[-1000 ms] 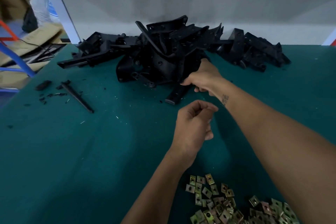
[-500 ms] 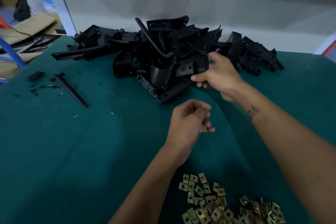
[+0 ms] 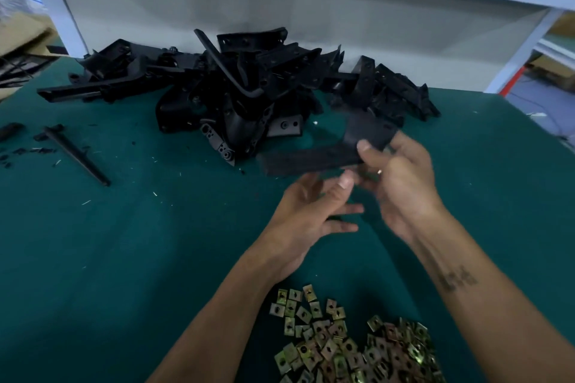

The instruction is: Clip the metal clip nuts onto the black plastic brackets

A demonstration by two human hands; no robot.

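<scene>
Bracket (image 3: pixel 326 152) lifted from pile (image 3: pixel 236 87) (motion-blurred), right hand (image 3: pixel 401 180) gripping.

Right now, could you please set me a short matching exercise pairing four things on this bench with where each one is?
Things:
1. black bracket
2. bracket pile
3. clip nuts
4. loose black rod

Places:
A. heaped at the table's far edge
B. scattered at the near edge, between the forearms
C. held above the table by the right hand
D. lying alone on the green mat, far left

Pairs: 1-C, 2-A, 3-B, 4-D
</scene>
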